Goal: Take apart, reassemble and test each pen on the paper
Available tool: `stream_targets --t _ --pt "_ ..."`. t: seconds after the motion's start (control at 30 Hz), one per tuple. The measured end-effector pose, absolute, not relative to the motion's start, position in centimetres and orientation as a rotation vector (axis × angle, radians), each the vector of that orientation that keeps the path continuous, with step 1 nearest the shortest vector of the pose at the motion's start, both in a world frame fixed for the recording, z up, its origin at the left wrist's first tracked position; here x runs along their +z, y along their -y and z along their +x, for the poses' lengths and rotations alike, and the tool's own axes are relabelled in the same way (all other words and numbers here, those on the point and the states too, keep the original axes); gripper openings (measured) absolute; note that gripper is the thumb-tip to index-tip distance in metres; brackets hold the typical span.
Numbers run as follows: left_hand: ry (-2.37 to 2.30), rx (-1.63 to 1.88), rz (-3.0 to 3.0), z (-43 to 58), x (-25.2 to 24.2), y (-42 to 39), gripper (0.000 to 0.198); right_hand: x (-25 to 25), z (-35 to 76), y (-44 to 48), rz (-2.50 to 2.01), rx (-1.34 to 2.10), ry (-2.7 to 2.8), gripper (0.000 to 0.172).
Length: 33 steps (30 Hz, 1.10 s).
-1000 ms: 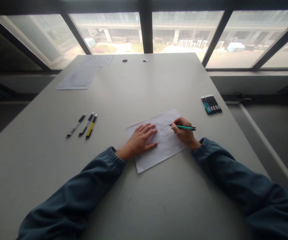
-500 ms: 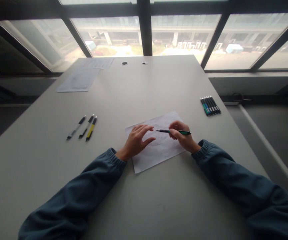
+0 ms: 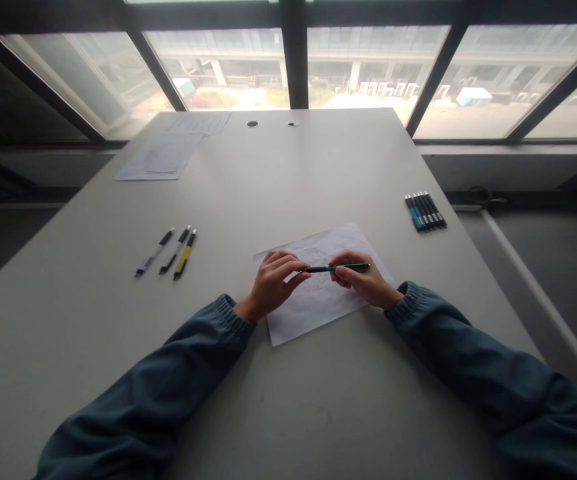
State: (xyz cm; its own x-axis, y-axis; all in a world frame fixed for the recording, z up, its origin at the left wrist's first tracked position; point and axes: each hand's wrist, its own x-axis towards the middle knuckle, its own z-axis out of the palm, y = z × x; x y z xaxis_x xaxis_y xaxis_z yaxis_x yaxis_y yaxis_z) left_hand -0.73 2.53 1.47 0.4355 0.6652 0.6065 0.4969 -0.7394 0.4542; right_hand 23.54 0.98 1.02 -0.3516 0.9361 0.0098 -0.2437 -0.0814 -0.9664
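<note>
A white sheet of paper (image 3: 318, 303) with faint pencil marks lies on the grey table (image 3: 278, 193) in front of me. My right hand (image 3: 363, 280) grips a green pen (image 3: 335, 268) and holds it level above the sheet, tip pointing left. My left hand (image 3: 273, 283) is curled over the sheet's left part, and its fingertips meet the pen's dark tip end.
Three pens (image 3: 171, 252), one with a yellow barrel, lie side by side at the left. A row of several dark pens (image 3: 425, 211) rests near the right table edge. Loose printed sheets (image 3: 165, 157) sit at the far left corner by the windows.
My right hand lifted the pen off the paper and swung it level toward the left. My left hand rose from lying flat on the sheet and curled its fingers onto the pen's tip.
</note>
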Motion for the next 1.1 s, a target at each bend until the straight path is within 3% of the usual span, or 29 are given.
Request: stream_targets --t 0.2,0.37,0.73,1.1 --pt "-1.06 1.306 2.379 -0.9 1.3 -2.8 0.017 1.2 23.7 -1.8 -0.785 1.705 0.849 0.041" --pt "-1.071 1.333 2.344 -1.1 1.2 -3.0 0.016 1.0 24.0 -2.1 -0.763 1.711 0.772 0.03" --pt "-1.011 1.333 2.312 -1.1 1.0 -3.3 0.013 0.9 24.4 -2.3 -0.708 1.769 0.723 0.029" --pt "-1.207 1.418 2.03 -1.4 1.0 -3.7 0.014 0.8 24.6 -2.7 -1.004 1.279 1.069 0.028"
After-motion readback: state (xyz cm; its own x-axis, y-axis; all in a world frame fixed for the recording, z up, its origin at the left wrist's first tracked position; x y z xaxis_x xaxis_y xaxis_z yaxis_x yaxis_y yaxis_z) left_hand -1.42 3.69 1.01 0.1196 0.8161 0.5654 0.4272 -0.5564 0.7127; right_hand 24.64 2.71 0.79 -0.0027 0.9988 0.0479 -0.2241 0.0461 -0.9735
